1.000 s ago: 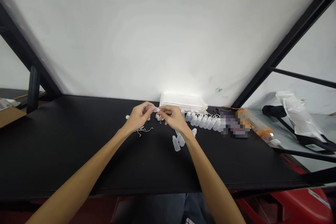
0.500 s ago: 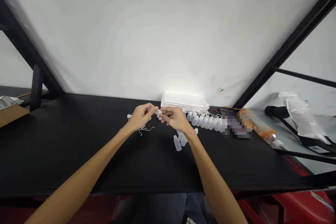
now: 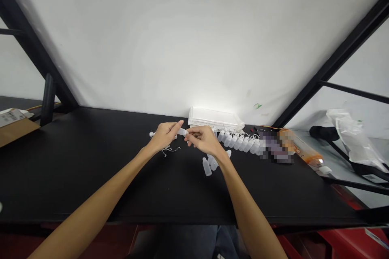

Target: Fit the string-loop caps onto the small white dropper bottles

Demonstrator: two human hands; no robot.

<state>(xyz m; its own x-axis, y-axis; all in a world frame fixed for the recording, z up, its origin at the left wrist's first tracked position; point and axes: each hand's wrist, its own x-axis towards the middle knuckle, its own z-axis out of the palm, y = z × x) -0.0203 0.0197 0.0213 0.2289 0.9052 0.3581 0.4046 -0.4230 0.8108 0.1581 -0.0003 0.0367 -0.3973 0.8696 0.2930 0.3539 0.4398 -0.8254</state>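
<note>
Between my hands is a small translucent bottle, lying roughly sideways above the black table. My left hand is closed on its body. The fingers of my right hand pinch its white top end. Thin white tubes lie on the table below my left hand, and a white cap is beside that hand. Under my right wrist a few loose bottles lie on the table. A row of several bottles with white tops and thin tubes stretches to the right of my right hand.
A stack of white sheets lies against the wall behind the bottles. At the right are a blurred purple item, an orange-labelled bottle and a clear plastic bag. A cardboard box stands at the far left.
My left hand has shifted its grip on the small bottle, which now lies straighter between my hands. The right fingers have closed round its top. The whole view has shifted slightly.
</note>
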